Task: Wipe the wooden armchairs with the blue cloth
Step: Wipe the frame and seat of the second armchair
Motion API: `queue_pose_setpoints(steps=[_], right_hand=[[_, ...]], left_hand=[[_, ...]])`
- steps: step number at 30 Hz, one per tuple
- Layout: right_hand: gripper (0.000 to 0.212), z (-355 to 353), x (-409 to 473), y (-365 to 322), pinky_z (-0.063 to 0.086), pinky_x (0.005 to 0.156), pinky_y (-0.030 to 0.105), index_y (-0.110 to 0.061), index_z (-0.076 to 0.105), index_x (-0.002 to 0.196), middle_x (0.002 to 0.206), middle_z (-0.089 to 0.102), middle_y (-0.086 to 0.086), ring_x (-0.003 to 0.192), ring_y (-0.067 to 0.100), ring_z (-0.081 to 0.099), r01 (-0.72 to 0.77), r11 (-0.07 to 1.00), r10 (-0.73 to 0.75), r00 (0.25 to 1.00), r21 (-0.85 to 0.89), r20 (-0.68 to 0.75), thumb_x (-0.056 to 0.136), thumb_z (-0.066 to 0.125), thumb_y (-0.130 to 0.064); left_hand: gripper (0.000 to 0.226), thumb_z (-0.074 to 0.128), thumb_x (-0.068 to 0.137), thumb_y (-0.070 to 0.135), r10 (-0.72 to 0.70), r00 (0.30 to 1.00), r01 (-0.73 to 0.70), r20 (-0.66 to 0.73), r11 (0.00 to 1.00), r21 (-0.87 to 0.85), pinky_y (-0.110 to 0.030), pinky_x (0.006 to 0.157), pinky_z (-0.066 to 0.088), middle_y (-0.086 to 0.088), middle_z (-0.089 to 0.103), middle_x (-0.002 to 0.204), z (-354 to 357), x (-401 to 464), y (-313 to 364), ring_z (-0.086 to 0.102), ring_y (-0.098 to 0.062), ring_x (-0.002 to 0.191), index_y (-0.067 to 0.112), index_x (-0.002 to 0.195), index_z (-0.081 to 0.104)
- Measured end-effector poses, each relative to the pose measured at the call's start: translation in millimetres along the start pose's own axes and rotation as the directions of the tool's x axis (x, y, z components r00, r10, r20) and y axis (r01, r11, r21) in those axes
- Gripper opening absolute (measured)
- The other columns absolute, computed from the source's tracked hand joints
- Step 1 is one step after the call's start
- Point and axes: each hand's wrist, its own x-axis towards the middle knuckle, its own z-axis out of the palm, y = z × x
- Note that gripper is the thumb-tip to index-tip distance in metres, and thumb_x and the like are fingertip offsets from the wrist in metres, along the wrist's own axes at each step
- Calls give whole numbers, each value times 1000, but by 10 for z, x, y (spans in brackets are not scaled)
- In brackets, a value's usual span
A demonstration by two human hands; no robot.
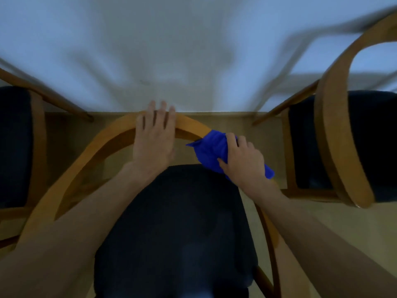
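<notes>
A wooden armchair with a curved back rail and a dark seat cushion stands right below me, facing away from the white wall. My left hand lies flat on top of the rail's middle, fingers spread a little. My right hand grips the bunched blue cloth and presses it onto the rail's right bend. The rail under the cloth and under both hands is hidden.
A second wooden armchair with a dark seat stands to the right, a third to the left, both close to the middle one. A white wall rises just behind the chairs. The floor is beige.
</notes>
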Motion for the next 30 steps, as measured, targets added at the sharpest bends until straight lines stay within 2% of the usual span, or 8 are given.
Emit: queue_pose_setpoints(steps=[2, 4, 10, 13, 16, 21, 25, 30], right_hand=[[75, 11, -128, 68, 48, 79, 36, -23, 20, 148, 133, 47, 9, 107, 26, 56, -46, 999, 46, 999, -1, 0, 91, 58, -51], [80, 17, -342, 181, 47, 84, 38, -24, 15, 151, 136, 45, 9, 111, 27, 53, -98, 995, 98, 995, 26, -16, 90, 58, -53], [91, 79, -1366, 420, 44, 95, 43, -28, 5, 157, 151, 31, 15, 121, 33, 47, -266, 961, 269, 963, 71, -31, 88, 57, -58], [93, 151, -1950, 460, 46, 96, 45, -29, 7, 157, 151, 31, 17, 122, 35, 49, -384, 916, 386, 922, 116, 2, 85, 60, -57], [98, 235, -2483, 426, 51, 89, 47, -28, 13, 156, 146, 36, 17, 116, 35, 54, -489, 859, 490, 871, 151, 36, 80, 68, -55], [99, 389, -3167, 331, 55, 78, 46, -27, 17, 156, 141, 40, 18, 105, 35, 58, -603, 774, 594, 797, 193, 106, 77, 73, -52], [94, 427, -3331, 292, 56, 76, 46, -23, 20, 155, 137, 44, 21, 101, 34, 59, -608, 764, 604, 792, 216, 92, 81, 67, -54], [87, 321, -2843, 366, 53, 83, 46, -22, 13, 157, 135, 47, 23, 102, 36, 57, -583, 801, 583, 811, 136, 50, 89, 50, -62]], left_hand=[[90, 73, 75, 20, 225, 974, -225, 10, 974, 21, -51, 115, 14, -16, 24, 156, 26, -28, 406, 14, -36, 145, 15, 150, 24], [85, 70, 80, 19, 339, 940, -339, 34, 941, 10, -48, 118, 5, -13, 23, 157, 52, -58, 700, 11, -33, 147, 18, 151, 23], [90, 71, 78, 13, 326, 944, -323, 48, 944, -62, -43, 119, 4, -17, 17, 159, 109, -186, 910, 10, -33, 147, 12, 152, 20], [89, 68, 81, 13, 403, 911, -393, 92, 913, -105, -45, 121, 8, -17, 16, 159, 63, -267, 1155, 11, -32, 148, 12, 153, 17], [86, 66, 82, 9, 532, 843, -513, 78, 839, -183, -46, 120, 11, -16, 19, 158, 28, -422, 1523, 13, -32, 147, 14, 153, 18], [85, 73, 77, 10, 754, 654, -732, 53, 649, -207, -51, 117, 20, -10, 29, 156, -4, -768, 2104, 20, -31, 145, 24, 148, 30], [78, 72, 78, 12, 761, 645, -742, 68, 646, -181, -57, 115, 21, -5, 34, 153, 0, -824, 2202, 19, -30, 145, 28, 146, 36], [66, 72, 81, 18, 767, 636, -751, 84, 640, -165, -56, 110, 29, -2, 44, 146, -80, -757, 2253, 28, -30, 142, 27, 140, 43]])
